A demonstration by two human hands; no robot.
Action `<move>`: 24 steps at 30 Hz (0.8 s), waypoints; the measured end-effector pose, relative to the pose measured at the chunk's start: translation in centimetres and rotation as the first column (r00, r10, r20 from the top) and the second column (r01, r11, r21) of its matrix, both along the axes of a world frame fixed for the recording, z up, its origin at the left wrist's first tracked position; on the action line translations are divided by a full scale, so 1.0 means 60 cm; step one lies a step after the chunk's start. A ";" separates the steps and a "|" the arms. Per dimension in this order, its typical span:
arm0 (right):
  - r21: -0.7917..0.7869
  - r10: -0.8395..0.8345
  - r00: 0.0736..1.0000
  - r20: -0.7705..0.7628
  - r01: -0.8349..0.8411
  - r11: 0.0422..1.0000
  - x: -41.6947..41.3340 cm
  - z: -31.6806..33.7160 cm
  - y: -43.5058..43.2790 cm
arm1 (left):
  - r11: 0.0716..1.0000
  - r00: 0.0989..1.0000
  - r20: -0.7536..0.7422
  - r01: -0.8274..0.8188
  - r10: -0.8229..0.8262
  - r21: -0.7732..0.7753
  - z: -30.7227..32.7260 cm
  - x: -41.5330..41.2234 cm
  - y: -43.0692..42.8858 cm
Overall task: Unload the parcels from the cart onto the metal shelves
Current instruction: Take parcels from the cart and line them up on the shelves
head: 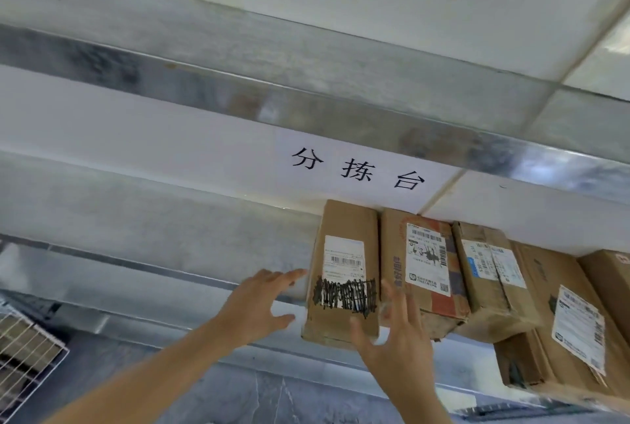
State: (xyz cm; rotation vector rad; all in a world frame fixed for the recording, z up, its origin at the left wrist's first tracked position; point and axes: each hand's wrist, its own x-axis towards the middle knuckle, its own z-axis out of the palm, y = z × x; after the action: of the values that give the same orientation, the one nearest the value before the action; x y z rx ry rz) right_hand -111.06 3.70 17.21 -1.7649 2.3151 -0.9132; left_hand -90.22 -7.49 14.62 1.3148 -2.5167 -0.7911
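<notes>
Parcels are lined up on the metal shelf [191,246], and the one being dealt with is the leftmost cardboard box [344,273], stood on end with a shipping label and a heavy black scribble across its face, pressed right against the next parcel [422,266] to its right. Neither hand is actually closed on it: the left hand [259,304] is spread open just beside the box's left edge, and the right hand [395,341] is open with fingers splayed in front of the lower right corner, so nothing is being gripped, though whether a fingertip is grazing the cardboard can't be made out. Judging by its size, the box is probably light and fairly stiff, with dry cardboard that shouldn't slip; it'd best be taken by the two long side faces, not the label. A few more boxes are packed to the right, some looking a bit crushed. Plenty of bare galvanised shelf is left open to the left. A paper sign [358,168] is stuck on the white wall behind, another metal shelf runs overhead, and a wire cart [24,352] is just visible at lower left.
</notes>
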 end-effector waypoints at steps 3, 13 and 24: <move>-0.155 0.030 0.996 -0.078 -0.042 0.987 -0.006 0.039 -0.045 | 0.938 0.992 0.094 -0.047 0.084 -0.344 -0.002 0.058 -0.018; -0.052 0.438 0.867 -0.236 -0.462 0.886 0.175 0.048 -0.230 | 0.681 0.717 0.231 -0.435 0.657 -0.589 0.053 0.297 -0.013; 0.026 0.786 0.603 -0.135 -0.791 0.611 0.514 0.050 -0.275 | 0.337 0.296 0.172 -0.707 0.940 -0.621 0.077 0.551 0.136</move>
State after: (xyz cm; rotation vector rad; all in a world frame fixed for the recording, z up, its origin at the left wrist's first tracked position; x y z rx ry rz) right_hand -80.22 -12.81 20.24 -2.5610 1.2377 -0.6544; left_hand -57.14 0.65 19.21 2.5079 -1.5036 0.4425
